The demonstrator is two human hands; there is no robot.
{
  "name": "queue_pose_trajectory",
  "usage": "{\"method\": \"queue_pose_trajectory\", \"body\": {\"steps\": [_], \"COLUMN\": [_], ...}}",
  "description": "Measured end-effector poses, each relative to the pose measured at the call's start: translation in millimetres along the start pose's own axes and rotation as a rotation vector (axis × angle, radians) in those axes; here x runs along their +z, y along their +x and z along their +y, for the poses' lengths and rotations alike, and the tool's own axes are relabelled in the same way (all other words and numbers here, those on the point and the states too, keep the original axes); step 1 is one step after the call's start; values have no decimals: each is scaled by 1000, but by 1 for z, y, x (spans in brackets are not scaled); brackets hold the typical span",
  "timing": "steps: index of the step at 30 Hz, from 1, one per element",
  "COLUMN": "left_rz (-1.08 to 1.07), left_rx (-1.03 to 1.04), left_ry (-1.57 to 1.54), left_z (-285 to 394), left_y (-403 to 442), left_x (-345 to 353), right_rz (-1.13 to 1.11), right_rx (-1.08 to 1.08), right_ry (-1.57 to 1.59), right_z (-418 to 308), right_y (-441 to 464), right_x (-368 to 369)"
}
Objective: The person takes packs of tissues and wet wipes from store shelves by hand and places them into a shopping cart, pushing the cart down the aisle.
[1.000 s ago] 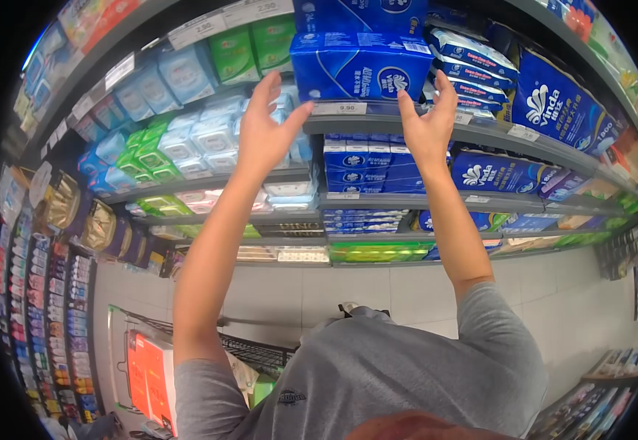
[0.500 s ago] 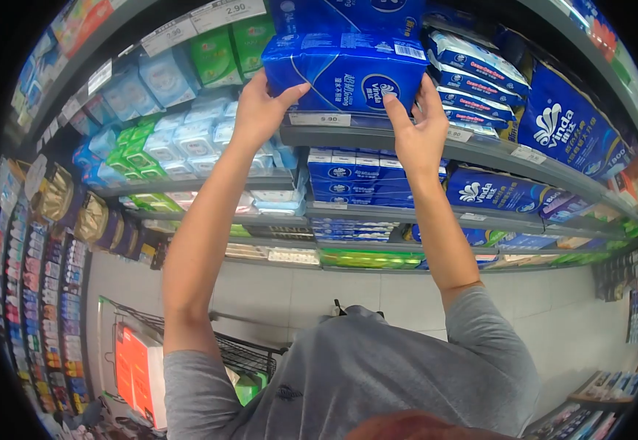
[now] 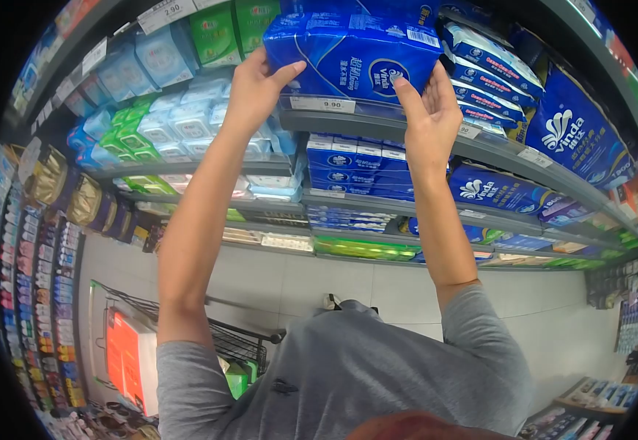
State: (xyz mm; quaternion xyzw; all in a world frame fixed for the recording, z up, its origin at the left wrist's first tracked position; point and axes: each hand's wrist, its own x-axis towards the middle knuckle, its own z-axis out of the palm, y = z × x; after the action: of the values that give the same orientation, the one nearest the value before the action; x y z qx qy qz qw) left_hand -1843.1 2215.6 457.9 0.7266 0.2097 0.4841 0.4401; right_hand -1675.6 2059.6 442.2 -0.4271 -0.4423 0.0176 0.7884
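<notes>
A blue Vinda tissue multipack (image 3: 333,62) in shiny plastic wrap is at the front edge of an upper shelf, held between both my hands. My left hand (image 3: 262,86) grips its left end, thumb pressed on the front face. At the right end, my right hand (image 3: 433,114) has its thumb on the front near the logo and its fingers around the side. Whether the pack's underside rests on the shelf I cannot tell. Just below it, a price tag reading 9.90 (image 3: 323,105) runs along the shelf edge. More blue packaging shows behind the pack.
Flat blue-and-white packs (image 3: 491,70) are stacked to the right, beside a large Vinda bag (image 3: 575,125). Green packs (image 3: 215,37) and pale blue packs (image 3: 161,55) fill the left. Lower shelves hold blue tissue packs (image 3: 341,165). A shopping cart (image 3: 238,345) carrying an orange-and-white box (image 3: 130,359) stands at my left.
My view has shifted slightly. The pack's right end and my right hand now appear a little farther right. Both hands keep their hold.
</notes>
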Motion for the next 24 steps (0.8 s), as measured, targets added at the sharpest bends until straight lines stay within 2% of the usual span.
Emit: {"method": "queue_pose_trajectory", "body": {"steps": [5, 8, 11, 12, 13, 14, 15, 16, 18, 20, 21, 22, 24], "left_rz": [8, 47, 93, 100, 129, 134, 138, 142, 150, 191, 238, 319, 463], "left_rx": [66, 134, 214, 275, 203, 304, 306, 308, 297, 386, 418, 321, 158], "left_ry": [-53, -83, -198, -205, -119, 71, 193, 314, 318, 209, 130, 87, -56], "left_z": [14, 32, 29, 27, 32, 29, 30, 31, 45, 52, 51, 47, 43], "left_y": [5, -8, -40, -54, -75, -92, -113, -135, -175, -211, -227, -248, -288], "left_x": [-1, 1, 4, 2, -5, -16, -29, -42, -63, -86, -99, -113, -145], "right_rz": [-22, 25, 58, 89, 125, 179, 201, 138, 90, -15, -103, -195, -395], "right_rx": [-86, -289, -388, -351, -320, -281, -250, -321, -131, 2, 55, 93, 156], "right_ry": [29, -90, 38, 72, 141, 219, 247, 321, 487, 571, 467, 359, 346], "right_z": [-19, -42, -38, -42, -46, -51, -50, -46, -50, -50, -50, -50, -49], "right_y": [3, -4, -13, -23, -34, -46, -60, -68, -96, -127, -142, -158, -188], "right_x": [4, 8, 1, 1, 3, 8, 7, 11, 25, 50, 65, 79, 105]}}
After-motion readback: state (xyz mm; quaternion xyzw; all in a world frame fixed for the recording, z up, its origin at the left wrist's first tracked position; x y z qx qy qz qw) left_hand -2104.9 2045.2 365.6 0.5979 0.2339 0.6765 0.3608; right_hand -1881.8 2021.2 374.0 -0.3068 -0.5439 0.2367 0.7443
